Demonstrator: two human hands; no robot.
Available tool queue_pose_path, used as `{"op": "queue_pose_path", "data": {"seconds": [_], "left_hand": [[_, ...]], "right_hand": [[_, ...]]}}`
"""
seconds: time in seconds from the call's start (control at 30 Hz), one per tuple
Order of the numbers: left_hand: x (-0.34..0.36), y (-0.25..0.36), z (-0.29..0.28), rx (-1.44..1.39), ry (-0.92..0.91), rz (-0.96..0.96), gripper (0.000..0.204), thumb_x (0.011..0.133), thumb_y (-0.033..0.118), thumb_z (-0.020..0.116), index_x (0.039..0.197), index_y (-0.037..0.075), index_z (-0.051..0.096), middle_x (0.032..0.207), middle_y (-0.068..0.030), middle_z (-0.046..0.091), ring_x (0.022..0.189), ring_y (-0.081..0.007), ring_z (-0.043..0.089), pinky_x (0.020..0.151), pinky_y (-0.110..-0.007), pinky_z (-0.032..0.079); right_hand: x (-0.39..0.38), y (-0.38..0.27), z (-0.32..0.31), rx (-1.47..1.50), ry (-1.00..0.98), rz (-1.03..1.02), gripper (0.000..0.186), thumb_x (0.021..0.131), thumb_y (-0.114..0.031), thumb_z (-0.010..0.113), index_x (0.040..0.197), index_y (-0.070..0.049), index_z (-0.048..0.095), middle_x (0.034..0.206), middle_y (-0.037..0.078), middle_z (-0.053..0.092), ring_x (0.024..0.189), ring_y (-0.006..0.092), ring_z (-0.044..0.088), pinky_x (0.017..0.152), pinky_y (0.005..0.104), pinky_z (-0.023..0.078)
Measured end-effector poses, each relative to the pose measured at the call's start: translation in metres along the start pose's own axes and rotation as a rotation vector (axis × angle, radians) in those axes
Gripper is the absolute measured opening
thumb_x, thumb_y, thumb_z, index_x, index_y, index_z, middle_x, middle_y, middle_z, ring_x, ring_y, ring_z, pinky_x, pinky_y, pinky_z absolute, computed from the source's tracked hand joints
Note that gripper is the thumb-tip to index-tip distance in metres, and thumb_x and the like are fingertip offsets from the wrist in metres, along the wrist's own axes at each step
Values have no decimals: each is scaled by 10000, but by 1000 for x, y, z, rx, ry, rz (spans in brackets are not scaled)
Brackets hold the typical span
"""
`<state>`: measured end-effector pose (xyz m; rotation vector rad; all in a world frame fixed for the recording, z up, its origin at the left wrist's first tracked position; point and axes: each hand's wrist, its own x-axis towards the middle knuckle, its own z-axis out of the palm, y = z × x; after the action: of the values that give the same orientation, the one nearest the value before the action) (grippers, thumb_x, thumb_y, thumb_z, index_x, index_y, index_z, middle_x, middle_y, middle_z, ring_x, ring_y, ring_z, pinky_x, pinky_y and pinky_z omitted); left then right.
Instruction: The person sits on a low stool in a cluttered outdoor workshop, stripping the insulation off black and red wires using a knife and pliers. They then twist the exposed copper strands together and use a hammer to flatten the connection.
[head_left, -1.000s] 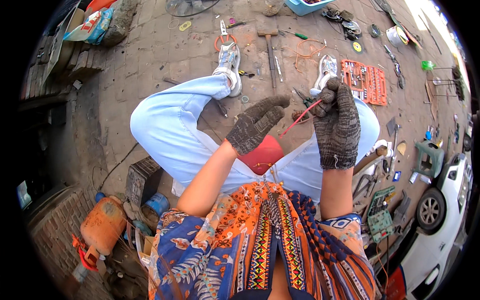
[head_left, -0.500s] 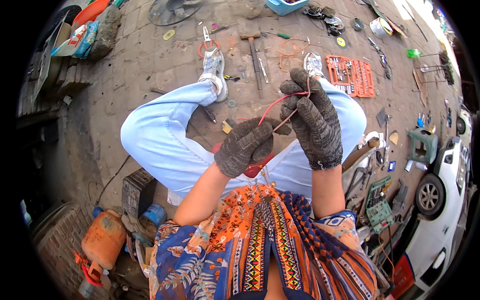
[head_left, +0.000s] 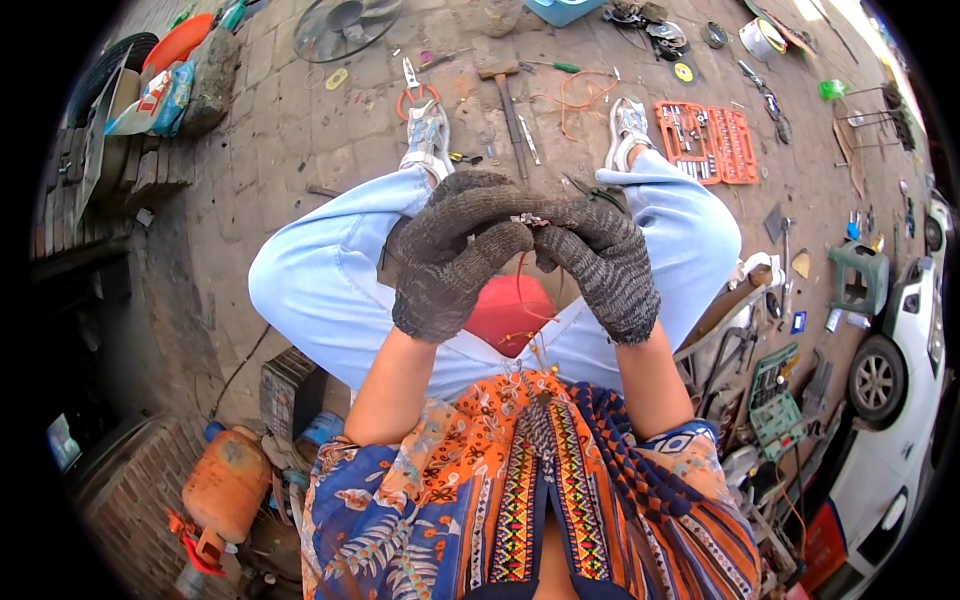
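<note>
My left hand and my right hand, both in dark grey knitted gloves, meet fingertip to fingertip above my lap. Pinched between them is a small silvery metal piece; its exact kind is too small to make out. A thin red wire loops down below the fingertips, its upper end hidden by the gloves. Beneath the hands, between my thighs, shows a red surface.
On the paved ground ahead lie a hammer, red-handled pliers and an orange socket set. A green tool case and a green stool are at right. An orange tank stands at left.
My hands have come together from a spread hold on the wire. The left moved up, the right down. The metal piece now shows between them, and the red wire droops beneath.
</note>
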<state>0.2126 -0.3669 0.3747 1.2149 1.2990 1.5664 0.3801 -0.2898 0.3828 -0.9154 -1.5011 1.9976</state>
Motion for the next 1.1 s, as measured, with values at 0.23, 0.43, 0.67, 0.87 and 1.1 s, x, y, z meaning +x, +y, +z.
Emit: {"op": "queue_pose_path", "data": {"seconds": [0.23,0.43,0.67,0.87,1.1], "left_hand": [[3,7,11,-61,59,-226,267,878,128,580,1097,-19,615,968,-92,632,796,-153,585,699,-259,462],[1,-2,9,-363,102,-302,369,926,250,544,1155,-39,573,987,-93,633,772,-128,585,667,-252,463],[4,10,8,-180,97,-335,284,847,154,630,1062,-31,626,894,-81,655,724,-128,607,640,-244,487],[7,10,2,-327,134,-497,232,834,130,627,1012,-19,633,840,-66,644,637,-88,553,528,-207,423],[8,9,7,-664,183,-636,260,836,131,622,1043,-25,610,815,-71,626,554,-83,480,492,-211,395]], "right_hand": [[-3,11,4,6,56,62,232,854,-116,643,1062,-14,645,846,57,664,722,88,589,656,237,484],[-4,5,6,-69,115,136,217,867,-148,630,1039,-16,653,727,26,643,584,68,536,532,219,434],[-6,1,7,-53,40,199,185,873,-133,611,998,-5,655,722,24,644,602,66,536,540,226,432],[-7,-2,10,-31,-43,151,176,858,-111,615,977,12,656,752,52,659,684,103,591,632,261,480],[-11,1,11,18,-132,84,156,845,-59,619,964,37,649,804,86,655,707,114,598,648,270,489]]}}
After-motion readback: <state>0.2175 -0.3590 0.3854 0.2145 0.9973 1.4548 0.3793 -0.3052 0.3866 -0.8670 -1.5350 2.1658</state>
